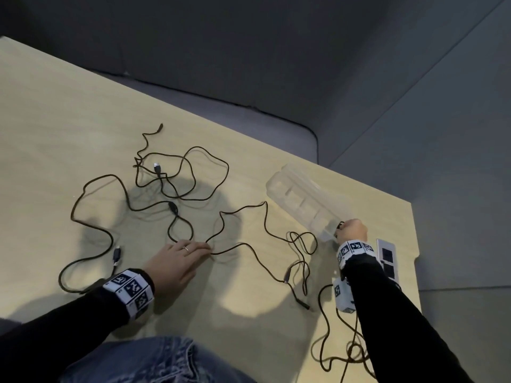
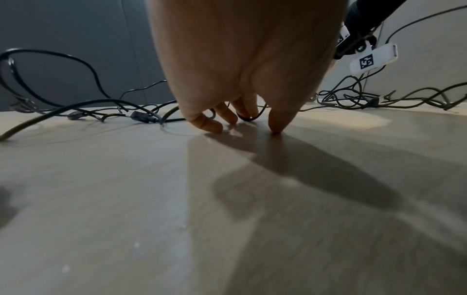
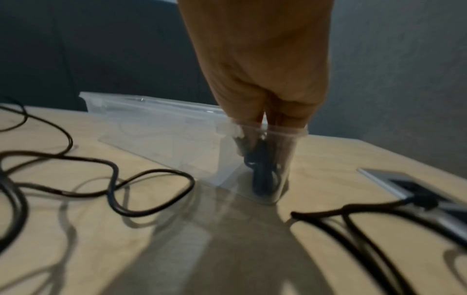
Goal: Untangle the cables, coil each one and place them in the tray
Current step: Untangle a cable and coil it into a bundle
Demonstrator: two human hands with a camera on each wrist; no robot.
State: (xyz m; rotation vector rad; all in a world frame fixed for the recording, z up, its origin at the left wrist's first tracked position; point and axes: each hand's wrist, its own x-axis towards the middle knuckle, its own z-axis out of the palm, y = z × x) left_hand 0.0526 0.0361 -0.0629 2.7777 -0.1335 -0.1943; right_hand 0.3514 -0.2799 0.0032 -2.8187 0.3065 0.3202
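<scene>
Wooden table (image 1: 69, 111): right hand (image 1: 351, 230) lowering bundled cable (image 3: 261, 169) into tray (image 1: 305, 193); left hand (image 1: 177, 261) flat-fingered, touching loose cable (image 1: 237, 246) running rightward.

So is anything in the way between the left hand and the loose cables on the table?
Nothing visible. The left hand lies flat on the table, its fingertips already at a loop of black cable, with only bare tabletop around it.

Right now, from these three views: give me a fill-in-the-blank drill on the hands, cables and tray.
1. The right hand lowers a bundled black cable into the clear ____.
2. The left hand rests on the ____, fingertips at a loose cable.
3. The loose cables are all ____ in colour.

Missing: tray; table; black
</scene>
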